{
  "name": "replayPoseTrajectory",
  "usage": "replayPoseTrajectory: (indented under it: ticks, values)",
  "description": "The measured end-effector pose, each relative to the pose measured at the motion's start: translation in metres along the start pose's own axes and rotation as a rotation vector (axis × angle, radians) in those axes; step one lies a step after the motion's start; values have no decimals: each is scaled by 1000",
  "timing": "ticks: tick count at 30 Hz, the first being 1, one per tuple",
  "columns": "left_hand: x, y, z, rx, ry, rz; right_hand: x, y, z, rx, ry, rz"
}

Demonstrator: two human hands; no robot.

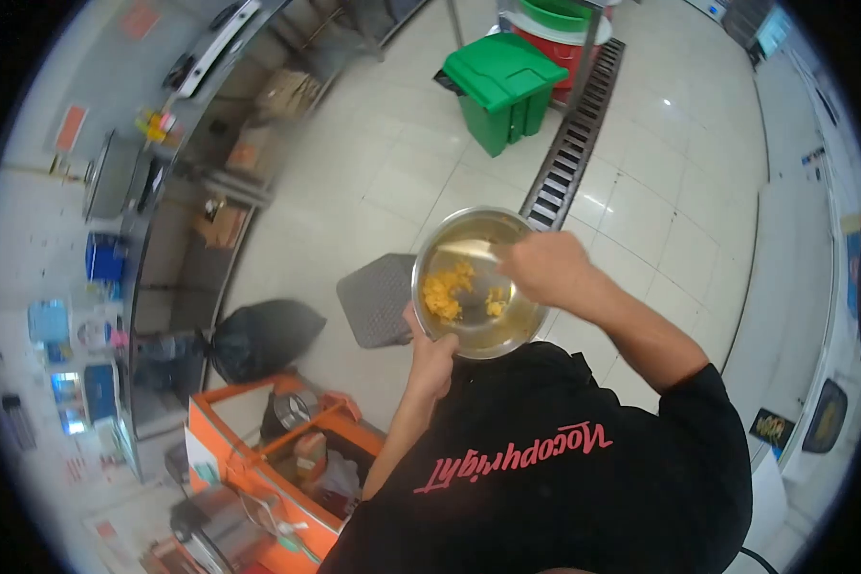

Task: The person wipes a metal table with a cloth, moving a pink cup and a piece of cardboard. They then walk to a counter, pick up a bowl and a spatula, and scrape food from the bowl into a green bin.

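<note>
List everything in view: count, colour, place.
round metal bowl: one, silver, picture centre
crumbly food: uncounted clumps, yellow, inside the bowl
blurred long object: one, pale, over the bowl
lidded plastic bin: one, green, beyond the bowl
slotted floor drain: one, dark, beside the bin
textured panel: one, grey, floor left of bowl
bulging plastic bag: one, black, farther left
boxy open unit: one, orange, lower left
cardboard boxes: several, brown, upper left
short-sleeved shirt: one, black, bottom
left hand: one, bare, at bowl's rim
right hand: one, bare, over the bowl
</note>
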State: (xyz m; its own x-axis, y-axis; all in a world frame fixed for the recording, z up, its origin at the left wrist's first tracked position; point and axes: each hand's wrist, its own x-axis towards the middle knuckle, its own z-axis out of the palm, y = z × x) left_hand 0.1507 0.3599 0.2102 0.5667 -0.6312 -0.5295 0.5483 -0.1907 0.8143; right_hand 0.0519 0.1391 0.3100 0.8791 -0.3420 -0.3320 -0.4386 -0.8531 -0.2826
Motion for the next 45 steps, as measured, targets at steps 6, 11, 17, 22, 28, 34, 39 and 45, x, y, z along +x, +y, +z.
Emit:
replayPoseTrajectory:
  ticks: [6, 11, 17, 22, 28, 34, 39, 45]
  values:
    - [83, 16, 31, -126, -63, -138, 54, 25, 31, 25, -96, 1]
    - [203, 50, 19, -241, -57, -217, 159, 59, -27, 2, -100, 97]
    - [277, 112, 42, -158, -125, -82, 236, 102, -66, -38, 11, 235]
    - [332, 147, 55, -34, -82, -27, 271, 117, -84, 111, -36, 254]
    - [403, 181, 85, -109, -71, -96, 334, 171, -125, 146, -8, 274]
    - [471, 224, 115, 59, -111, -3, 418, 208, -181, 104, 164, 248]
    - [503, 247, 112, 151, -198, -38, 449, 210, -210, 45, 87, 183]
    - [591, 261, 55, 69, -269, -160, 512, 181, -186, 14, -97, 161]
